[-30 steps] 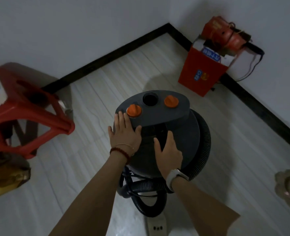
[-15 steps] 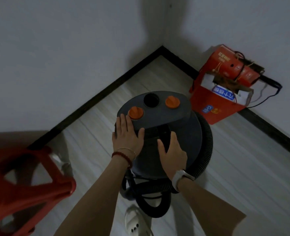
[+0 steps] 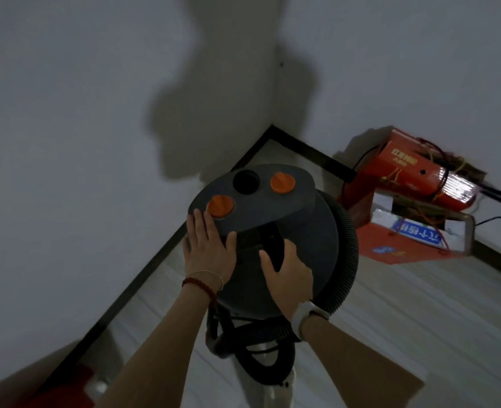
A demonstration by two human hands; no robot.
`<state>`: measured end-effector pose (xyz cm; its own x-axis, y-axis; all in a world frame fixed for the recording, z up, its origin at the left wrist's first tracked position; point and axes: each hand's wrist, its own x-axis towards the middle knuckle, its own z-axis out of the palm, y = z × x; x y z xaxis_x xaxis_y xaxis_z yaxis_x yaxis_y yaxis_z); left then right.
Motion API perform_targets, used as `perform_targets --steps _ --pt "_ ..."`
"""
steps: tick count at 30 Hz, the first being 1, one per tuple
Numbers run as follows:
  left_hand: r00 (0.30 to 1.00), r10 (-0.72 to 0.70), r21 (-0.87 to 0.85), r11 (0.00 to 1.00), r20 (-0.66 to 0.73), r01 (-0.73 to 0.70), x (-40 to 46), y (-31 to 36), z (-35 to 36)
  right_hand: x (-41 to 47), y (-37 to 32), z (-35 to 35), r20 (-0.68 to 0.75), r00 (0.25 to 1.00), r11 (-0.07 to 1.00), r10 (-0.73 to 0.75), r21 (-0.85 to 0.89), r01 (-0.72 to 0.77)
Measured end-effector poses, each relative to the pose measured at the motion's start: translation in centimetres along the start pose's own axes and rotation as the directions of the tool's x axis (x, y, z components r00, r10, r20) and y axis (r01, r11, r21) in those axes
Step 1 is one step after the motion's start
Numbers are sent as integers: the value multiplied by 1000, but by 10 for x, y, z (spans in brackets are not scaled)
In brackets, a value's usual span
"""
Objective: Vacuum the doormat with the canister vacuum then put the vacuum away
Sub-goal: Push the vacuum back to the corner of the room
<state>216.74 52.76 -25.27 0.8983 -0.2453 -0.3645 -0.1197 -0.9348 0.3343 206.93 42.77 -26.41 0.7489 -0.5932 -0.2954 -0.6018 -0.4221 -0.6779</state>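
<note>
The dark grey canister vacuum (image 3: pixel 308 240) stands on the pale floor close to the room's corner. Its flat top carries two orange knobs (image 3: pixel 220 206) and a round black hole. A black ribbed hose (image 3: pixel 348 254) wraps around its right side and loops beneath it. My left hand (image 3: pixel 208 248) presses flat against the top's near edge, fingers straight, beside the left knob. My right hand (image 3: pixel 287 272) lies on the dome, its fingers by the black handle recess. The doormat is out of view.
Grey walls with a black skirting board (image 3: pixel 143 278) meet in the corner just beyond the vacuum. A red cardboard box (image 3: pixel 411 219) with cables stands against the right wall. The edge of a red stool (image 3: pixel 66 387) shows at bottom left.
The vacuum and both hands have moved forward toward the corner. The red stool has slid almost out of view at the left, and the red box now sits beside the vacuum.
</note>
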Motion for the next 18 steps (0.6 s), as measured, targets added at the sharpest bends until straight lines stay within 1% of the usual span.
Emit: perform_targets --steps 4,6,8,10,12,14,15,16,18 --pt "998 65 -51 997 12 -64 51 4 -21 44 -24 6 65 993 986 100 126 -107" --pt "996 87 -36 996 12 -86 71 2 -30 59 -36 10 57 990 978 133 156 -140" --pt "992 122 -22 992 3 -122 87 1 -36 72 -48 12 41 989 980 143 135 -147" --pt "991 133 -55 990 -3 -133 96 5 -42 82 -55 12 3 989 985 147 92 -147" --pt "984 176 0 984 -9 -176 99 8 -39 84 -55 8 -12 986 983 166 84 -164" --pt "969 246 60 967 16 -247 97 7 -31 82 -52 5 0 976 972 219 88 -218" --pt "960 276 24 961 47 -277 93 7 -30 77 -51 5 0 965 961 261 89 -260" --pt "952 292 8 956 89 -294 93 8 -32 73 -51 4 -21 958 955 286 94 -283" --pt "932 331 18 941 149 -338 98 10 -36 65 -52 8 -115 948 951 296 124 -282"
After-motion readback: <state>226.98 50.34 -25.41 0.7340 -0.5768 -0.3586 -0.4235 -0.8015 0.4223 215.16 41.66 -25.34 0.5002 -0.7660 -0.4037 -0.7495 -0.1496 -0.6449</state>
